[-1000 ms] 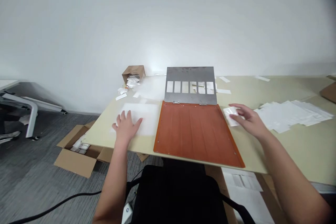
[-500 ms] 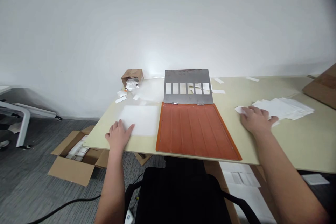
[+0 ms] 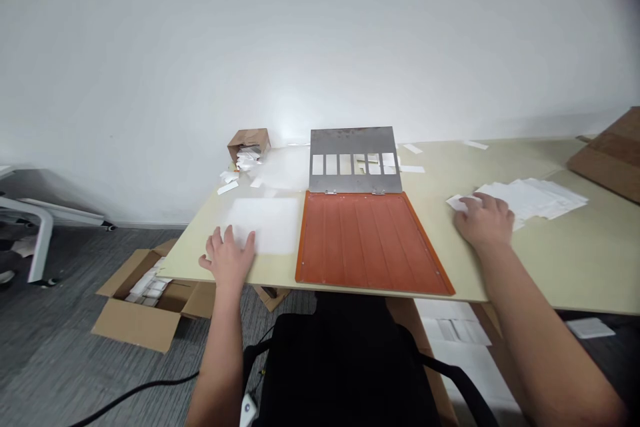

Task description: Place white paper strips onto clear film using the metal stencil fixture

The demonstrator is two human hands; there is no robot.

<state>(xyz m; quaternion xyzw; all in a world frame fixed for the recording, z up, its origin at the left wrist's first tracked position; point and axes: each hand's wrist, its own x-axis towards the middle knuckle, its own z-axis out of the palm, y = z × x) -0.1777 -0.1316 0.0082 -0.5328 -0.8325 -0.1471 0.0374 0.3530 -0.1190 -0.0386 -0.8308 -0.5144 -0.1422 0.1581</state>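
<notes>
My left hand (image 3: pixel 229 257) is open, fingers spread, at the near left corner of a translucent white sheet (image 3: pixel 273 223) lying on the table. At the right, my right hand (image 3: pixel 485 220) is bent over the left end of a fanned pile of thin white sheets (image 3: pixel 543 197). Its fingers are closed on a white slip (image 3: pixel 456 203) that pokes out beside them; the fingertips are partly hidden. Between my hands lies a red-orange ribbed board (image 3: pixel 370 240). Hinged to its far edge is a grey metal plate (image 3: pixel 353 140) with a row of rectangular windows.
A small cardboard box (image 3: pixel 255 135) of white scraps lies at the back left, with loose strips (image 3: pixel 228 188) near it. A brown carton (image 3: pixel 610 157) stands at the far right. An open carton (image 3: pixel 135 323) is on the floor, and a black chair (image 3: pixel 345 360) is below the table edge.
My right hand's fingers have drawn in, and the outstretched finger on its right side is now tucked. My left hand's fingers are spread a little more. The view has shifted slightly.
</notes>
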